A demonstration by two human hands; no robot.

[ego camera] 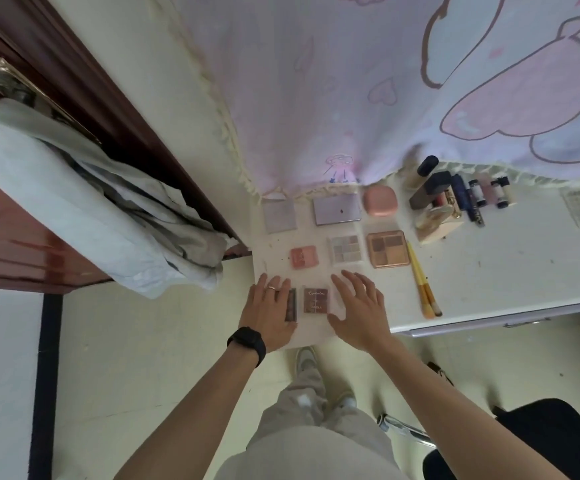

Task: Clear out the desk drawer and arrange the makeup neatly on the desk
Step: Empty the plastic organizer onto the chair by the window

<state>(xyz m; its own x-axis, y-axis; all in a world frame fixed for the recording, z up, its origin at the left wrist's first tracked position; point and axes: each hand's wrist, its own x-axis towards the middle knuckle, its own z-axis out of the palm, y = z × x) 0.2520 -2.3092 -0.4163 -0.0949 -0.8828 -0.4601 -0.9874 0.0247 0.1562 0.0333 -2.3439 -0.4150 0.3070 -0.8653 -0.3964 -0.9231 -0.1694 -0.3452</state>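
The left hand (269, 308) is laid flat near the front edge of the white table (489, 271), its fingers (274, 289) straight and slightly spread, and it is pressed onto a dark palette (292, 304), of which only the right edge is seen. A ring (272, 287) is worn on one finger and a black band (247, 344) on the wrist. The right hand (357, 306) is likewise held open, fingers straight and fanned, palm down on the table just right of a brown square palette (315, 300); nothing is gripped, and whether anything lies under it cannot be told. The brown palette lies between the two hands, printed with pale lettering too small to read. Behind it the makeup is set out in rows, each piece apart from the next: a small pink compact (304, 257), a clear palette (346, 250) in which a grid of grey pans is seen, and a rose-gold palette (386, 248) in which brown and tan pans are seen. Further back lie a silver square compact (279, 216), a lilac rectangular compact (337, 209) and a rounded pink case (380, 201). Yellow-handled brushes (421, 282) are laid beside the rose-gold palette, and bottles and tubes (454, 195) are clustered at the back right, below a pastel cloth (350, 98).
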